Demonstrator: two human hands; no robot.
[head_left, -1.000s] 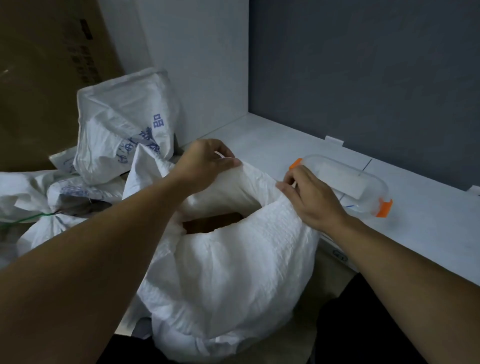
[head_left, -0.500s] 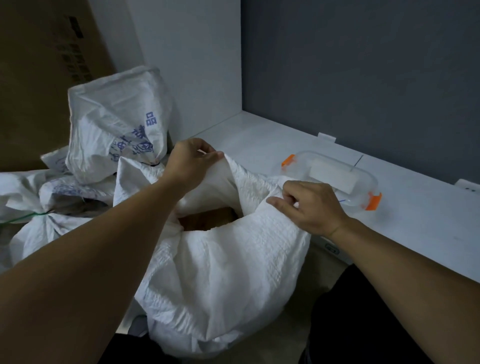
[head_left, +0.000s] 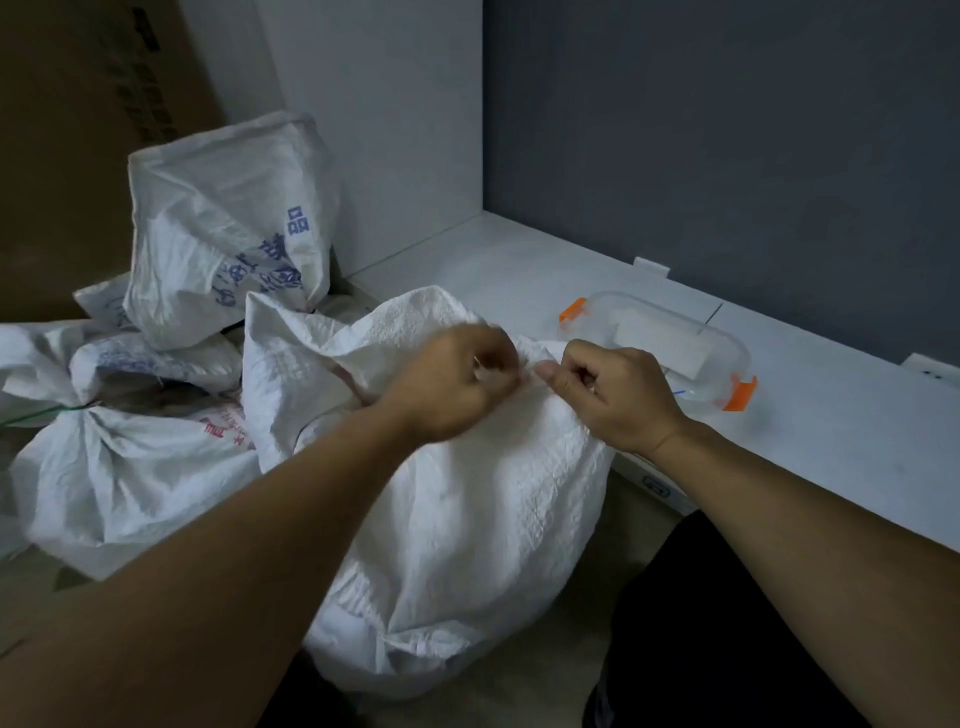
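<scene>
A large white woven sack (head_left: 467, 519) stands on the floor in front of me, bulging and mostly full. My left hand (head_left: 452, 384) and my right hand (head_left: 618, 395) meet at the top of the sack, each pinching its rim with curled fingers, almost touching. The left hand is blurred. The sack's mouth is drawn nearly together under my hands, so its contents are hidden.
A clear plastic box (head_left: 670, 348) with orange clips lies on the white counter (head_left: 831, 441) just beyond my right hand. Other white sacks (head_left: 223, 228), one tied with green cord (head_left: 119, 467), crowd the left. A cardboard box (head_left: 78, 130) stands behind them.
My left hand has swung right, pulling the far rim of the sack across to my right hand. The open mouth, which showed brown contents, is now nearly closed.
</scene>
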